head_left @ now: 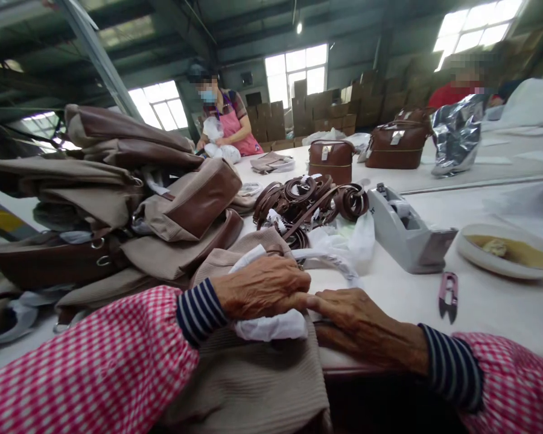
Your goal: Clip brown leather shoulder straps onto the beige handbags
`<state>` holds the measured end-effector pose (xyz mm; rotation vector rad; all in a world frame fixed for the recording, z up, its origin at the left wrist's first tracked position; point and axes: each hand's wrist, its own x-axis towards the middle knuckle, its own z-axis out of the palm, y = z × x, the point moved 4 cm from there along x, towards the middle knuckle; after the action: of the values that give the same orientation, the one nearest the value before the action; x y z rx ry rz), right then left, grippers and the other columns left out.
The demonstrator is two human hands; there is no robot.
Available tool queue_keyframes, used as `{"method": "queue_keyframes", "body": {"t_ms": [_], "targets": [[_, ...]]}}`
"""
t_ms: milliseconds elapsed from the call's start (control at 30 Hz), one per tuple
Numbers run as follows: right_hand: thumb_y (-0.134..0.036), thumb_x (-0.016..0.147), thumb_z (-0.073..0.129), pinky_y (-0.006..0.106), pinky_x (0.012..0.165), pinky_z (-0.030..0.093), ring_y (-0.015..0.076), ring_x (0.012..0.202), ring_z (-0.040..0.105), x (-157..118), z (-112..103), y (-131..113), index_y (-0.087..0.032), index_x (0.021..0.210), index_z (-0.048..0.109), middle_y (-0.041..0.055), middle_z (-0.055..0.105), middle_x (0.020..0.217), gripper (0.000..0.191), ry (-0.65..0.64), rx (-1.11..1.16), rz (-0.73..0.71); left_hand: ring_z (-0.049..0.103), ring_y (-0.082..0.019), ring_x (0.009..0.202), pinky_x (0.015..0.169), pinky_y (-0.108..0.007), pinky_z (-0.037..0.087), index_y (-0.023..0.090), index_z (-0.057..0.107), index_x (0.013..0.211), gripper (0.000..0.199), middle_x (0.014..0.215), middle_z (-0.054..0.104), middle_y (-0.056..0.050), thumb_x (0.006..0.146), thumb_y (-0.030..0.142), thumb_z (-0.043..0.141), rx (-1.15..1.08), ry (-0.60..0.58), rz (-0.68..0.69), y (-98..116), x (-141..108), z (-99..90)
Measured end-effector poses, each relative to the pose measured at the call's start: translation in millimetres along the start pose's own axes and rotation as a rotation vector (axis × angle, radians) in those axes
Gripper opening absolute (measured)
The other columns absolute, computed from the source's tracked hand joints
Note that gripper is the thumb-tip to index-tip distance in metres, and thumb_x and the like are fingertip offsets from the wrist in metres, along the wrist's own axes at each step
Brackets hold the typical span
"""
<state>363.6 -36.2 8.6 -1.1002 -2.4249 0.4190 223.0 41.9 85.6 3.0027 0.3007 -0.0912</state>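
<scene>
Handling: left hand (260,286) and right hand (357,325) lie palm-down, close together, on a white plastic wrap (271,325) over a beige ribbed fabric handbag (248,386).
Grip: fingers slightly curled over the wrap on both hands; can't tell if clenched on it or just pressing, no clear release either.
Bag location: at the near edge of a white desk (502,319), right in front of the person, between both forearms; lower part seems to droop over the edge.
Step in view: hands working at the wrap mid-bag; top of the bag shows past the hands, a small brown tab at its upper edge.
Just beside: loose white plastic bag (344,241) and coiled brown leather straps (308,208).
Right on desk: grey tape dispenser (402,229), pink-handled thread snips (447,295), shallow white dish (509,250) with yellowish contents.
Sleeves: pink gingham oversleeves (85,355), navy striped cuffs.
Left side: stacked beige-and-brown handbags (117,193).
Far side: two brown leather handbags (331,160) (398,144), crumpled silver foil bag (457,135), co-worker in a pink apron (230,123) handling white plastic, cardboard boxes (317,114) along the wall.
</scene>
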Motion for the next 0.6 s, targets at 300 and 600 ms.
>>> {"method": "queue_keyframes", "body": {"t_ms": [300,600], "targets": [[-0.042,0.107,0.051,0.032,0.059,0.032,0.0177,0.068,0.059,1.5,10.7,-3.8,-0.023,0.126,0.059,0.0017,0.068,0.092,0.029,-0.009,-0.35,-0.099,0.059,-0.021,0.093,0.088,-0.033,0.043,0.02,0.064,0.081,0.026,0.091,0.069,-0.003,0.102,0.035,0.062,0.062,-0.013,0.066,10.5,-16.4,-27.1],[-0.029,0.109,0.048,0.032,0.059,0.028,0.0143,0.065,0.055,6.6,14.1,4.3,-0.018,0.1,0.064,0.0011,0.068,0.081,0.021,0.014,-0.242,-0.118,0.058,-0.023,0.078,0.081,-0.039,0.041,0.023,0.07,0.097,0.023,0.084,0.074,-0.003,0.106,0.026,0.049,0.325,-0.258,0.243,26.2,-11.0,-9.8]]}}
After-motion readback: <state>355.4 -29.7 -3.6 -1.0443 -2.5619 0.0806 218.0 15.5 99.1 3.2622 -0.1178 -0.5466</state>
